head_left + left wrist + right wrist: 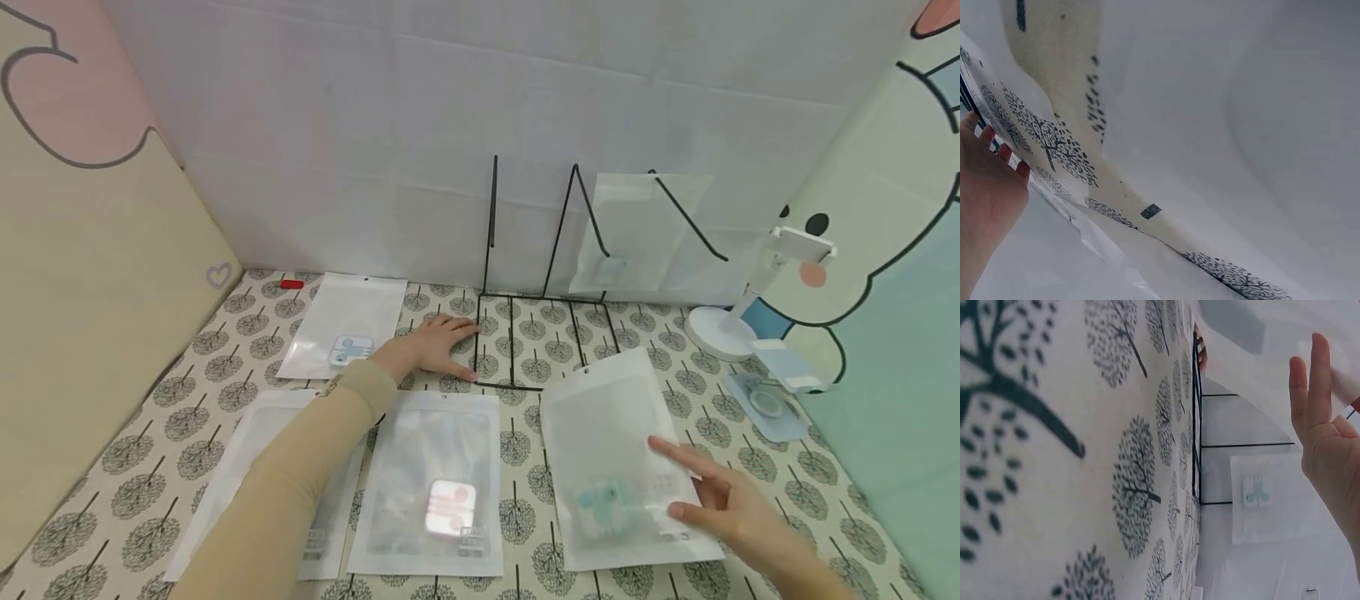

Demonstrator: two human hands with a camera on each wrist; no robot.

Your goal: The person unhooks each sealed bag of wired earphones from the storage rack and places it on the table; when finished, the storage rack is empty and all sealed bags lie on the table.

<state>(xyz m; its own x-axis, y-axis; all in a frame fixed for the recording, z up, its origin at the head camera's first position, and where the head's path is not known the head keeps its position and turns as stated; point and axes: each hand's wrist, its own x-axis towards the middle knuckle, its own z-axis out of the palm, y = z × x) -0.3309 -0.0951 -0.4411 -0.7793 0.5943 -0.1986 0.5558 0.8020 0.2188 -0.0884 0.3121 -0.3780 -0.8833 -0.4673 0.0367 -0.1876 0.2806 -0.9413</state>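
My right hand (723, 508) pinches the right edge of a white zip pouch (607, 433), tilted, with teal earphones showing through its lower part. In the right wrist view the right hand (1329, 437) has two fingers extended beside the pouch (1254, 369). My left hand (438, 343) reaches forward with fingers spread, fingertips at the left rod of a black wire rack (495, 386). The left wrist view shows that hand (991, 187) at the far left. One pouch (637, 225) with earphones hangs at the rack's right hook.
Two pouches, a middle one (420, 442) and a left one (262, 425) partly under my left arm, lie in front. Another pouch (360, 304) lies at the back left near a small red object (292, 284). White phone stand (720, 333) and a grey-blue stand (765, 408) are right.
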